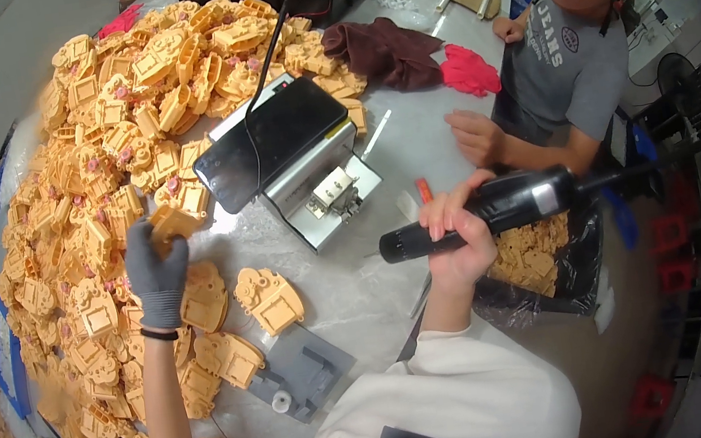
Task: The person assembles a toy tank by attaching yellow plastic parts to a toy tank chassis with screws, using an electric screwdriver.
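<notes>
My left hand (157, 270), in a grey knitted glove, has its fingers closed round a yellow-orange plastic housing (173, 225) at the edge of a large heap of similar housings (81, 232). Bare, my right hand (461, 243) grips a black electric screwdriver (515, 199), held level over the table's right side with its tip to the left. Between the hands stands a metal screw feeder (316, 229) with a dark phone (271, 140) lying on top. A single housing (269, 300) rests on the table near a grey fixture (301, 373) with raised blocks.
A person (570, 50) in a grey shirt sits across at the right. Below the screwdriver is a bin lined with black plastic (579, 262), holding more housings. A brown cloth (385, 52) and a red cloth (470, 70) lie beyond the feeder. A cable (274, 40) hangs over the phone.
</notes>
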Action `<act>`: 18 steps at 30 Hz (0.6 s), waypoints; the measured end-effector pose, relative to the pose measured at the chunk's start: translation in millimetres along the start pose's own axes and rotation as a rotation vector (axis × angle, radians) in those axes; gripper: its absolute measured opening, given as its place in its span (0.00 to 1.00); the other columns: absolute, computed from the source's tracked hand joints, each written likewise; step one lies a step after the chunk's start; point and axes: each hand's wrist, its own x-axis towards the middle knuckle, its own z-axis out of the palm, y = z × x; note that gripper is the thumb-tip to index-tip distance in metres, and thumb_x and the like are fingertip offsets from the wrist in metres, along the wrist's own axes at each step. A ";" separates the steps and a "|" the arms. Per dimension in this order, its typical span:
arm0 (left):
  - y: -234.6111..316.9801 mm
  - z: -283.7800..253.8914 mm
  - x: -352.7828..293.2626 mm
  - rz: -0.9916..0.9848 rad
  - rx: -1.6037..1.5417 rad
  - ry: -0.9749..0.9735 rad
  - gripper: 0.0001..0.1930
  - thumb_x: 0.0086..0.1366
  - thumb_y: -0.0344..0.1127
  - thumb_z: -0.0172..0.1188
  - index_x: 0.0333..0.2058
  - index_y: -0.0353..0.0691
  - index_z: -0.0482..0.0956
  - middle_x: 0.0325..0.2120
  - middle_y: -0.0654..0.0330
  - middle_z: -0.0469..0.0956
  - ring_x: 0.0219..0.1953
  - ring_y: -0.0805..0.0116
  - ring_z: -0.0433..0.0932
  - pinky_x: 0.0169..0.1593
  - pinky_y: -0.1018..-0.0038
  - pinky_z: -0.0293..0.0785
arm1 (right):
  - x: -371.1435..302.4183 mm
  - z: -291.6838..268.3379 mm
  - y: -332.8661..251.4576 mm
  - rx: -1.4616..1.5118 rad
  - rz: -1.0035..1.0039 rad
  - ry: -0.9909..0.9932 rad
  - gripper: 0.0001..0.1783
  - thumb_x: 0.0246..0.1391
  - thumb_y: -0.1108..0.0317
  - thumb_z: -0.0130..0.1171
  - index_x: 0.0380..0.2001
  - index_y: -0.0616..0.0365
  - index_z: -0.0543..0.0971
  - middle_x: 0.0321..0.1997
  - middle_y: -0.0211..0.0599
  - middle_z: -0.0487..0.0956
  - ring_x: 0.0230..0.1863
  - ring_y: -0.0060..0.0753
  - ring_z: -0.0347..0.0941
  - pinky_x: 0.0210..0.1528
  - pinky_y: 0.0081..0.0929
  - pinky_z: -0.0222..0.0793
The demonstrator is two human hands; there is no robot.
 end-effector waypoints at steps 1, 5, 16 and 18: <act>5.4 -14.8 -3.5 -0.029 -0.168 0.127 0.15 0.48 0.29 0.60 0.35 0.35 0.69 0.31 0.55 0.73 0.31 0.63 0.74 0.38 0.71 0.71 | -0.8 -2.4 -1.1 -0.010 -0.011 -0.006 0.21 0.41 0.72 0.50 0.44 0.55 0.64 0.19 0.29 0.62 0.18 0.26 0.59 0.29 0.26 0.59; 58.6 -59.4 -51.8 -0.436 -0.793 -0.281 0.19 0.50 0.30 0.61 0.40 0.33 0.67 0.34 0.58 0.73 0.36 0.72 0.73 0.42 0.75 0.70 | -2.1 -6.2 4.3 -0.021 -0.026 -0.003 0.21 0.42 0.72 0.50 0.43 0.54 0.65 0.20 0.29 0.63 0.18 0.25 0.59 0.29 0.25 0.58; 68.1 3.6 -106.8 -0.354 -0.571 -0.358 0.18 0.46 0.34 0.61 0.35 0.32 0.70 0.30 0.53 0.77 0.33 0.65 0.76 0.40 0.73 0.71 | -8.1 -0.7 -0.1 -0.111 -0.053 -0.060 0.21 0.41 0.70 0.50 0.43 0.54 0.66 0.17 0.27 0.63 0.18 0.24 0.61 0.26 0.25 0.59; 59.5 -3.4 -103.3 -0.406 -0.502 -0.358 0.14 0.46 0.30 0.60 0.33 0.31 0.71 0.31 0.58 0.76 0.32 0.74 0.72 0.39 0.77 0.70 | -10.5 3.3 2.2 -0.113 -0.072 -0.067 0.20 0.41 0.70 0.49 0.43 0.54 0.67 0.17 0.26 0.63 0.18 0.24 0.61 0.26 0.25 0.60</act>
